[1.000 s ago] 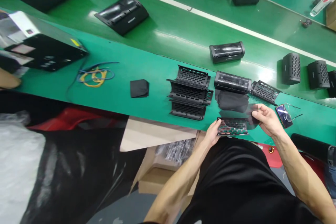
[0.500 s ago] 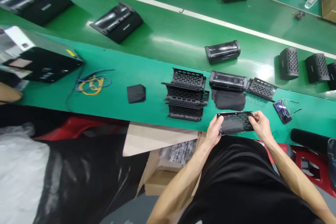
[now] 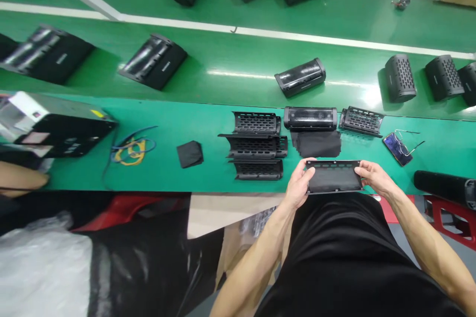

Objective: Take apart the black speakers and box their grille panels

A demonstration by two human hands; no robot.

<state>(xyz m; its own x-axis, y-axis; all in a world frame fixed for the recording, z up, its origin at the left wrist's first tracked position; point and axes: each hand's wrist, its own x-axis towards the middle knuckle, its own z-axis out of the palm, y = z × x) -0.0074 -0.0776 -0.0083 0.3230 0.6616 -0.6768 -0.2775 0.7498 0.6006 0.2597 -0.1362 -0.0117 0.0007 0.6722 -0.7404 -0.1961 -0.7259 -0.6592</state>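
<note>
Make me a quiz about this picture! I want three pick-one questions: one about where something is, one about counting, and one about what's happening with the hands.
1. Where do the eyeglasses lie?
A. In a cardboard box
B. On a phone
C. On a red stool

2. How many black grille pieces are grouped left of the speaker?
A. One
B. Three
C. Six

3. What is happening with the grille panel nearest the person?
A. Nobody touches it
B. One finger touches it
C. Both hands hold it

Answers:
1. B, because the frames lie across the phone.
2. B, because three curved pieces show, one above another.
3. C, because the left hand grips one end and the right hand the other.
</note>
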